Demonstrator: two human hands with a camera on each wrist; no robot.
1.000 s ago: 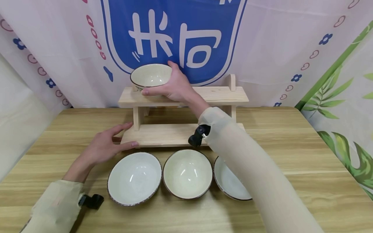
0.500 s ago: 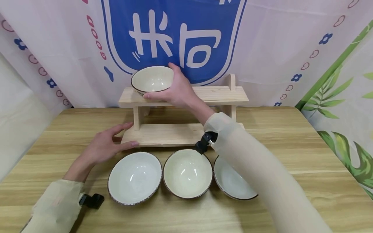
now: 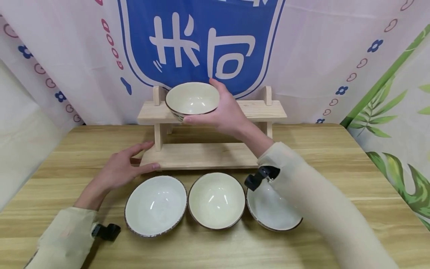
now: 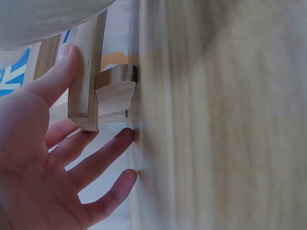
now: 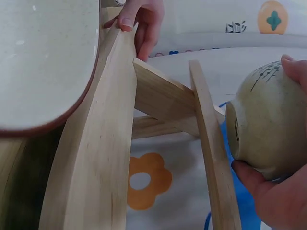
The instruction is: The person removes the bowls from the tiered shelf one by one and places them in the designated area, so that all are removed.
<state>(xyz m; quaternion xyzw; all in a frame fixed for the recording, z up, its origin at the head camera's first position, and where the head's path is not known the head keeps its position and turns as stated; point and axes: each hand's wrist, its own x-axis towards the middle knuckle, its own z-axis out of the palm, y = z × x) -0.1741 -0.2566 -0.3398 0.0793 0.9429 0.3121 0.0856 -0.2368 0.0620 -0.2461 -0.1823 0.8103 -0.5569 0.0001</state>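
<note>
My right hand [image 3: 225, 110] holds a cream bowl [image 3: 192, 99] with a dark rim, thumb near its foot and fingers on its far side. In the right wrist view, the bowl's foot stands apart from the upper board [image 5: 211, 139]. My left hand [image 3: 117, 170] grips the left end of a two-tier wooden shelf [image 3: 198, 155]. Its thumb lies on the lower board [image 4: 84, 72], while the other fingers spread by the board's end and toward the table. In front of the shelf sit a white bowl [image 3: 156, 205], a cream bowl [image 3: 216, 201] and another white bowl [image 3: 273, 209], partly behind the right sleeve.
Two short wooden uprights rise from the upper board; the left upright [image 3: 156, 95] is beside the held bowl. A printed curtain [image 3: 312, 56] hangs behind the wooden table [image 3: 336, 164]. Black wrist cameras [image 3: 105, 232] are strapped to both sleeves.
My right hand has carried the held bowl to the right and toward me over the upper board, uncovering the left upright. The left hand and the three bowls on the table stay put.
</note>
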